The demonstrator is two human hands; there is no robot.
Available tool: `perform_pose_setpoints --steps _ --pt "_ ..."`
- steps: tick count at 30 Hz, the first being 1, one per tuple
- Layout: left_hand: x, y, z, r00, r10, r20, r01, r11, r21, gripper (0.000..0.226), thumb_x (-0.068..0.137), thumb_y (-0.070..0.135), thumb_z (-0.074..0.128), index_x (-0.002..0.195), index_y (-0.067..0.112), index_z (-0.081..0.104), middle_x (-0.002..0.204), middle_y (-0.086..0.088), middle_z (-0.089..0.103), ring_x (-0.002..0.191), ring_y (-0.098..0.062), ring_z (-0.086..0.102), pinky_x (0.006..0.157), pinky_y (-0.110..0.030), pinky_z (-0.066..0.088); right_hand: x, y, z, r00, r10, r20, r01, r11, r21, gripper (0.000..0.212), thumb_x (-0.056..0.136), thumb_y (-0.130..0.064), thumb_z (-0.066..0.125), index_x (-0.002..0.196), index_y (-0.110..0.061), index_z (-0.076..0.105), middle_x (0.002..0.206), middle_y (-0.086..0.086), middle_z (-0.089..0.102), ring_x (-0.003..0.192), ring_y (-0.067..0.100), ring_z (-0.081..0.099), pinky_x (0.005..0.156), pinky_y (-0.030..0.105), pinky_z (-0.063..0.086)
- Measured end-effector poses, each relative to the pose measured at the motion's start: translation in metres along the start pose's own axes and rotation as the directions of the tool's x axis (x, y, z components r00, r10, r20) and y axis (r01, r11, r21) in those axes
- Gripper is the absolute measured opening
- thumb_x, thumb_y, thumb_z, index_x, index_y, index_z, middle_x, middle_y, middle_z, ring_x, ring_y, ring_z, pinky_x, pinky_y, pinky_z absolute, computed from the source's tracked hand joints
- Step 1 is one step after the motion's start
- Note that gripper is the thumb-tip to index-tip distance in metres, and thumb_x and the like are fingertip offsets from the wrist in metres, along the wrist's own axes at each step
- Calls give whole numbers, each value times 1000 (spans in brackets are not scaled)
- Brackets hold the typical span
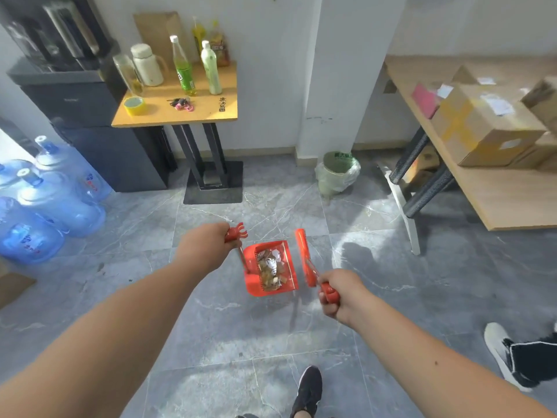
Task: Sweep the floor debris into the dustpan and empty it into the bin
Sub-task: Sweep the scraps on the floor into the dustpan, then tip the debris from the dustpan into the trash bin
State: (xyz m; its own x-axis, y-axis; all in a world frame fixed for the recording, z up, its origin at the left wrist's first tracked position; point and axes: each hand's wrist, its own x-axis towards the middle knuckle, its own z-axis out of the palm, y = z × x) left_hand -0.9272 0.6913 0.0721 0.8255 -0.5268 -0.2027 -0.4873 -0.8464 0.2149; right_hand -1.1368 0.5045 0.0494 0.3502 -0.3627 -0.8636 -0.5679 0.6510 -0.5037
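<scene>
My left hand (205, 247) grips the top of the handle of a red dustpan (251, 282), which hangs over the grey floor. Inside the pan lies debris (271, 268): brown scraps and white paper bits. My right hand (339, 292) holds the red handle of a small broom (304, 256), its red head pointing away, just right of the pan. The bin (336, 175), small and lined with a pale plastic bag, stands against the white pillar well beyond the pan.
Several blue water jugs (45, 203) crowd the left. A small wooden table (180, 111) with bottles stands on a black base (212, 182). A long table (494, 191) with cardboard boxes is on the right. Another person's shoe (506, 354) is at lower right; my shoe (307, 390) below.
</scene>
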Motion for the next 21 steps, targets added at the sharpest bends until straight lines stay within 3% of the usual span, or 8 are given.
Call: perform_pose_setpoints --steps 6,12,17,21 --pt "44 63 -22 999 42 -25 -41 998 46 37 94 55 57 74 26 47 70 7 54 66 -18 52 56 -30 35 14 -67 -33 999 -30 14 29 999 44 18 85 3 45 79 -14 46 46 0 36 42 11 38 36 12 19" --pt "81 114 -33 997 67 -48 -63 995 71 40 95 56 55 71 27 42 73 5 56 67 -19 55 59 -31 41 30 -117 -64 999 -29 31 27 997 69 19 88 3 46 79 -13 45 43 1 39 46 12 40 35 12 21" --pt "117 148 -39 993 99 -72 -91 990 103 38 97 54 52 74 26 44 73 5 57 65 -16 55 55 -30 40 47 -154 -80 999 -22 36 18 993 113 16 89 4 45 86 -11 48 54 3 40 49 11 39 35 12 20" --pt "157 163 -42 987 125 -96 -115 988 104 38 96 54 54 72 26 43 71 5 56 63 -16 56 57 -30 46 61 -186 -84 999 -30 27 26 988 154 20 88 5 45 80 -13 44 51 1 36 49 10 36 35 12 17"
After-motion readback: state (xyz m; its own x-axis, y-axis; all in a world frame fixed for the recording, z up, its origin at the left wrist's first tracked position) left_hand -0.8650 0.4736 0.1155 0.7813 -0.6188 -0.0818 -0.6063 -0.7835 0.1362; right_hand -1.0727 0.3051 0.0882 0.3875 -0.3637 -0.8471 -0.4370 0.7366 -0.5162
